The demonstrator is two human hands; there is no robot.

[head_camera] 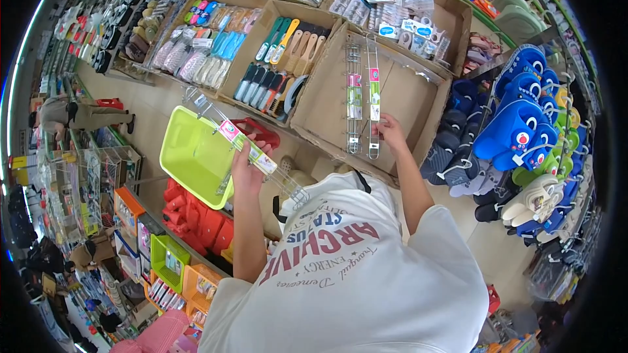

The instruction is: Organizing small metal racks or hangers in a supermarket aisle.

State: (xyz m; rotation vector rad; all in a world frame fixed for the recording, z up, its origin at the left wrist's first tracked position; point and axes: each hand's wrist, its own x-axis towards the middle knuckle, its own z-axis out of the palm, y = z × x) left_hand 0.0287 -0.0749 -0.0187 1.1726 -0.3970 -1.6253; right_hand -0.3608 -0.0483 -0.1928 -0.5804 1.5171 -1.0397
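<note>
My left hand [249, 162] is closed around a bundle of chrome wire hook racks [203, 103] with a pink and green label card, held slantwise in front of me. The bundle's upper end lies across my view of a lime-green plastic basin [184, 152]. In an open cardboard box [407, 98], my right hand [390, 133] has its fingertips on the edge of a single hook rack [373, 95]. Beside that rack, to the left, stretches a stack of similar racks [353, 95]. The fingers' far side is partly hidden.
Neighbouring cardboard boxes hold hairbrushes [294, 51], bath scrubbers [206, 51] and small packaged goods [407, 19]. Blue clogs [515, 117] hang on the right. A red basket [260, 131] sits beyond my left hand. Another person [83, 113] stands in the aisle at left.
</note>
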